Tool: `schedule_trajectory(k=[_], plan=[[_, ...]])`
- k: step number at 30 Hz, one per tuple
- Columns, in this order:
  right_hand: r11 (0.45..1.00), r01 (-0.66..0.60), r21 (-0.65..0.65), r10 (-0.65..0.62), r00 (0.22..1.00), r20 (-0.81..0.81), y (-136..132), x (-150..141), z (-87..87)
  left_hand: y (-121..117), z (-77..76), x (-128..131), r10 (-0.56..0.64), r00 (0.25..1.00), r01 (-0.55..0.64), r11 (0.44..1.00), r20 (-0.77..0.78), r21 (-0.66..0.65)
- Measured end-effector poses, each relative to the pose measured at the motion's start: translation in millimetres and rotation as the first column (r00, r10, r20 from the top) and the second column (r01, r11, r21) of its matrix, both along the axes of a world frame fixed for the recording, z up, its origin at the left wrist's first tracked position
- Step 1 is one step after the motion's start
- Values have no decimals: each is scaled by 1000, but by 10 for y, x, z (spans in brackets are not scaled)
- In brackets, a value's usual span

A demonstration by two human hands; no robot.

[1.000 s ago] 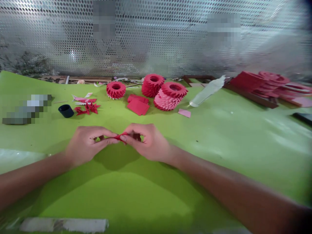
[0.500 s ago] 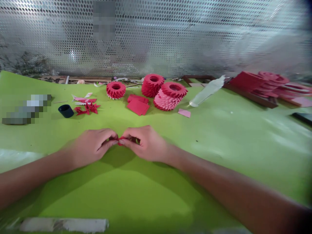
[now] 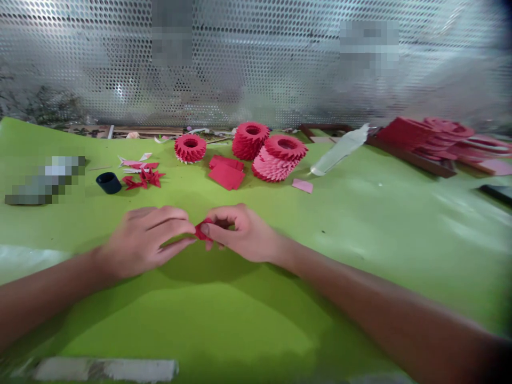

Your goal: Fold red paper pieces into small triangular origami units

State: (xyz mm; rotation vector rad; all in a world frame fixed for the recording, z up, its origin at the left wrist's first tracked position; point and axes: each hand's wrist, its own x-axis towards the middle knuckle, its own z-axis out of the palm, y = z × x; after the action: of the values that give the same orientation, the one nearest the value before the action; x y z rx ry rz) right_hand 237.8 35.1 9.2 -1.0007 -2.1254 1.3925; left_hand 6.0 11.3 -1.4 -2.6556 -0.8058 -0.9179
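A small folded piece of red paper (image 3: 199, 232) is pinched between the thumb and fingers of my right hand (image 3: 250, 234), just above the green tabletop. My left hand (image 3: 154, 237) reaches in from the left, its thumb and fingers a little apart, with the fingertips at the paper's left corner. Whether those tips touch the paper is hard to tell. Beyond the hands lie red paper sheets (image 3: 226, 177) and several folded red paper pieces (image 3: 148, 177).
Rings of folded paper, one small (image 3: 190, 154), one red (image 3: 245, 146) and one pink and red (image 3: 274, 164), stand behind. Nearby are a dark cup-like tube (image 3: 109, 183), a clear glue bottle (image 3: 340, 150), a pink paper slip (image 3: 302, 185) and stacked red paper (image 3: 412, 138).
My left thumb and fingers have parted from their pinch on the red paper. My right hand keeps hold of it, and more of the paper now shows.
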Motion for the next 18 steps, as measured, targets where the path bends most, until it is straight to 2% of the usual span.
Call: schedule_trajectory(k=[5, 9, 15, 18], plan=[[999, 17, -45, -19, 999, -43, -21, -34, 3, -48, 26, -13, 27, 994, -16, 994, -109, 105], [997, 40, -66, -44, 998, -52, -27, -48, 6, -74, 63, 7, 63, 990, -45, 988, -125, 148], [998, 56, 36, -55, 998, -30, -27, -42, 12, -54, 60, 52, 114, 989, -101, 985, -92, 142], [992, 51, 112, -52, 999, 9, -24, -37, 14, -38, 58, 57, 93, 991, -78, 985, -91, 154]])
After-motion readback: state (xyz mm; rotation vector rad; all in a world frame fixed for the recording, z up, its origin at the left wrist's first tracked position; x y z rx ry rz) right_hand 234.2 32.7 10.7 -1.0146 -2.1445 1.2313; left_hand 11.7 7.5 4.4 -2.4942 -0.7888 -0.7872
